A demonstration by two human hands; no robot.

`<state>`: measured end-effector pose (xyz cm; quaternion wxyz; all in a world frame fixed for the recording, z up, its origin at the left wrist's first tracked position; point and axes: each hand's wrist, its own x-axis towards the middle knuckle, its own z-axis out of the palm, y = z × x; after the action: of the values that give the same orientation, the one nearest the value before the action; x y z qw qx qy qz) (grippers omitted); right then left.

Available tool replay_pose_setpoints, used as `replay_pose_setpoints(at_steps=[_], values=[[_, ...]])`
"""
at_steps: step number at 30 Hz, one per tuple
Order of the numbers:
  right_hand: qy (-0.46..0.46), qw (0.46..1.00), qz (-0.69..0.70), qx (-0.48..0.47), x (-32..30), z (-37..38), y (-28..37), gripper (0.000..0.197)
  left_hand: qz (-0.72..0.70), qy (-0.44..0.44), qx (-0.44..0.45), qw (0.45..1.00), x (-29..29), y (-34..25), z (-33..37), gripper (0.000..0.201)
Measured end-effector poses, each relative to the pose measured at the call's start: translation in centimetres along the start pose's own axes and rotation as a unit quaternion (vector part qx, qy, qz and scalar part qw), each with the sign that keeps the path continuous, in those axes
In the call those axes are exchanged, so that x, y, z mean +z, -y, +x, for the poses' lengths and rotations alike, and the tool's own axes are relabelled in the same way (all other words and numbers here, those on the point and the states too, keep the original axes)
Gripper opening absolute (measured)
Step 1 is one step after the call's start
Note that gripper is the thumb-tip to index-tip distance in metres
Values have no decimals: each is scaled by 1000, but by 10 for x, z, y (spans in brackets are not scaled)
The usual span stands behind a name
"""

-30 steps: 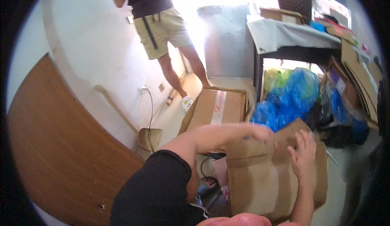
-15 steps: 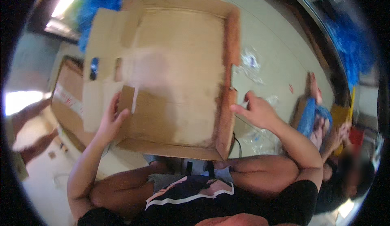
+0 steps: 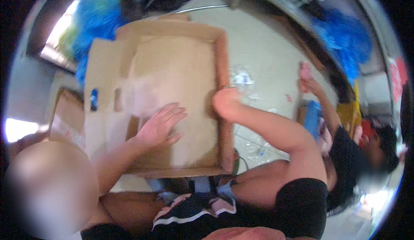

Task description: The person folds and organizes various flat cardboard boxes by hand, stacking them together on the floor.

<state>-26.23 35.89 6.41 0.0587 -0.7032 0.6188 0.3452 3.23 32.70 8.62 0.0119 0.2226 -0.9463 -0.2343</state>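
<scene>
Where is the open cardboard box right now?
In the head view, the box sits left of centre before the person, left hand over its inside, right hand at its right edge.

This looks like a small packing or storage room, perhaps in a home or a shop (which of the two, I cannot tell). Just left of the open cardboard box is a taped carton, and blue plastic bags bulge beyond its far left corner. Right of the box, clear plastic wrapping litters a pale tiled floor; farther right are a second person and more blue plastic.
</scene>
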Motion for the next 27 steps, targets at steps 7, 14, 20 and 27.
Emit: replay_pose_setpoints(at_steps=[7,14,20,27], values=[[-52,993,-92,59,20,-5,49,27,13,38,-16,999,70,8,21,94],[12,946,320,50,17,5,-6,22,18,42,-25,999,68,9,17,95],[-22,735,673,-80,-21,9,-35,18,43,23,-41,998,77,23,15,95],[-72,490,857,143,33,-5,-186,29,104,-36,-169,979,44,51,34,90]])
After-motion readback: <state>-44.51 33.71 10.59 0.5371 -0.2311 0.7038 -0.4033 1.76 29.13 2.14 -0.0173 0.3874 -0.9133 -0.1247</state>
